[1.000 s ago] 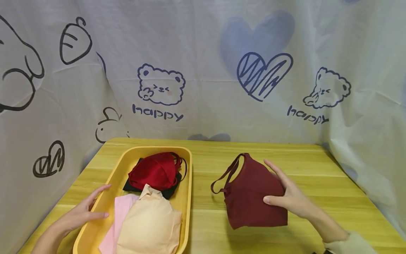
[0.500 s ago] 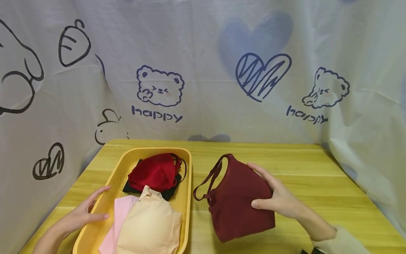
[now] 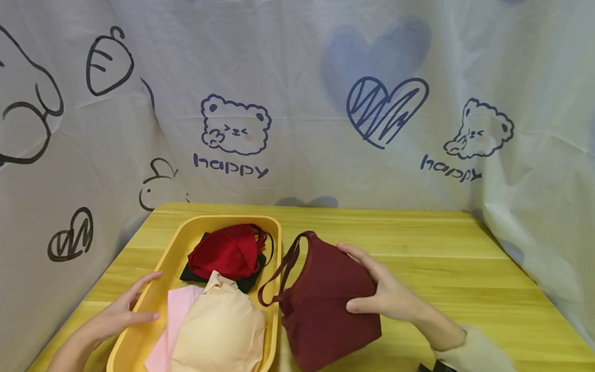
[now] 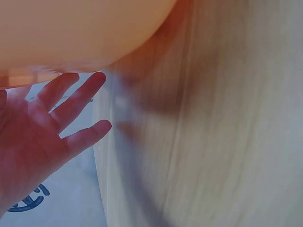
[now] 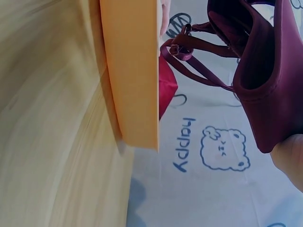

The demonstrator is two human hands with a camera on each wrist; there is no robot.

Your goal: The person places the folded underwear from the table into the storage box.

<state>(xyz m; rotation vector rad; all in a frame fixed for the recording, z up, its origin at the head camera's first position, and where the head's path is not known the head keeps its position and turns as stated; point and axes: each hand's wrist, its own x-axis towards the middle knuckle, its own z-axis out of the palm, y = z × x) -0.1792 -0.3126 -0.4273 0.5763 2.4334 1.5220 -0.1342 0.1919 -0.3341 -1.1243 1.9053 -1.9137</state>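
Observation:
A maroon bra (image 3: 330,305) with thin straps hangs folded from my right hand (image 3: 392,299), which pinches its right side between thumb and fingers. Its straps (image 3: 271,292) overlap the right rim of a yellow tray (image 3: 277,248) in the head view. The right wrist view shows the bra's strap slider (image 5: 174,49) above the level of the tray's edge. My left hand (image 3: 111,315) rests at the tray's left rim, thumb and index finger reaching over it. Other fingers (image 4: 80,101) stretch out straight and spread along the outside, below the tray's wall.
Inside the tray lie a shiny red bra (image 3: 225,250) on black fabric (image 3: 251,279), a beige bra (image 3: 218,330) and pink cloth (image 3: 178,305). The yellow wooden table (image 3: 465,279) reaches back to a white printed curtain (image 3: 302,139).
My right hand has carried the maroon bra left and slightly nearer, tilting it, so its straps now overlap the tray's rim. The left hand and the tray have stayed in place.

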